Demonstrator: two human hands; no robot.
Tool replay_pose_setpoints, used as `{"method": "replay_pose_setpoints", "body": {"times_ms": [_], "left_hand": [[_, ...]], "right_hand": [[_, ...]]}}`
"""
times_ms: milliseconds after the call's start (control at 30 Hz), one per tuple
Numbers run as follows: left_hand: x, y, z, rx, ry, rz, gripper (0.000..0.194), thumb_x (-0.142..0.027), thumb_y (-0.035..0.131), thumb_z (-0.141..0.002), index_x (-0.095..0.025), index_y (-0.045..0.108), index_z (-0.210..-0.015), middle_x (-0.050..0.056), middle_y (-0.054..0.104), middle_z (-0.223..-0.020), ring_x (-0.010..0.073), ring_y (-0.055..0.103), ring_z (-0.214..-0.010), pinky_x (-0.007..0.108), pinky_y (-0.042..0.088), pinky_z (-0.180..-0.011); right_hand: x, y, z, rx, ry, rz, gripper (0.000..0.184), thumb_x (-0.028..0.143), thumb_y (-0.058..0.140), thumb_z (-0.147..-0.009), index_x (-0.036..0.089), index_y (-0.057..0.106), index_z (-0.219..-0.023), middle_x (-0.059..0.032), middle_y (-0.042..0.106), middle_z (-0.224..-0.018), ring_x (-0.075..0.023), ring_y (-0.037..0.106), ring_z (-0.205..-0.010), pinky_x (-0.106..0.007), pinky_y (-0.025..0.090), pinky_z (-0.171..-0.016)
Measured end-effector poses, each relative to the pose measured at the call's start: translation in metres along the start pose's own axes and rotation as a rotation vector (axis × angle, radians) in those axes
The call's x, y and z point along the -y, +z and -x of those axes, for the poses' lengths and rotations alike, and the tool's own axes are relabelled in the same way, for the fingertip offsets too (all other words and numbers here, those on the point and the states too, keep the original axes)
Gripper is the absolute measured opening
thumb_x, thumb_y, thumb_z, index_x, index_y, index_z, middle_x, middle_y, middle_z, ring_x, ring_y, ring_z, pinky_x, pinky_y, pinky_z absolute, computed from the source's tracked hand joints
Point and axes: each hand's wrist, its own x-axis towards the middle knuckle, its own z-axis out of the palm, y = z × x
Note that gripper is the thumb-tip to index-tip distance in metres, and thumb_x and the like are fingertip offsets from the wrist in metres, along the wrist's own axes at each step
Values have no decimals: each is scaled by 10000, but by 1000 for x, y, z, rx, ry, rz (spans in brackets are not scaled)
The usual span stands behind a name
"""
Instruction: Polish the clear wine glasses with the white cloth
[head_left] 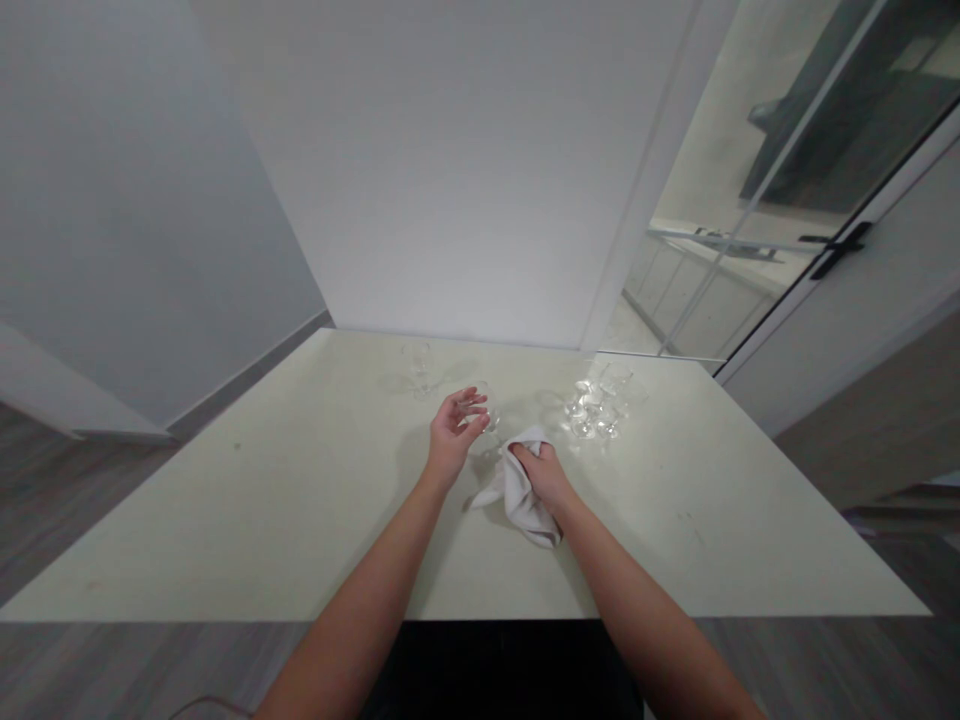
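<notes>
My left hand [453, 427] is over the middle of the table, fingers curved and apart. Just to the right of its fingertips stands a clear stemmed glass [491, 418], faint against the pale surface; whether the fingertips touch it I cannot tell. In my right hand [545, 470] is a white cloth [523, 503], bunched up and hanging down toward the tabletop. The cloth covers most of that hand's fingers.
Several clear stemmed glasses [598, 405] stand grouped at the right rear of the pale table [247, 520]. Another clear glass [420, 372] stands at the back left. A white panel [465, 200] rises behind the table, with a glazed door [750, 230] on the right.
</notes>
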Motion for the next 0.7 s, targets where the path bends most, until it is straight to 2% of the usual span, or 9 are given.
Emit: {"method": "replay_pose_setpoints", "body": {"times_ms": [467, 600, 700], "left_hand": [[-3, 3, 0, 5, -48, -11, 580, -411, 751, -702, -187, 536, -1193, 119, 643, -1129, 160, 646, -839, 239, 513, -620], [-8, 0, 0, -37, 71, -38, 580, -387, 782, -676, -196, 545, -1170, 108, 641, -1111, 160, 648, -856, 264, 528, -682], [-19, 5, 0, -180, 227, -20, 565, -371, 780, -693, -219, 537, -1180, 99, 620, -1148, 157, 646, -903, 263, 523, -735]], "right_hand": [[-6, 0, -4, 6, -22, 14, 376, 468, 640, -726, 146, 685, -914, -51, 701, -857, -172, 611, -780, -269, 463, -725], [-7, 1, -7, -10, -14, 16, 411, 492, 627, -725, 141, 681, -931, -65, 706, -884, -181, 617, -811, -274, 468, -749], [-10, 1, -9, -41, 14, 11, 428, 500, 627, -723, 147, 673, -960, -77, 710, -926, -198, 632, -862, -301, 480, -794]]}}
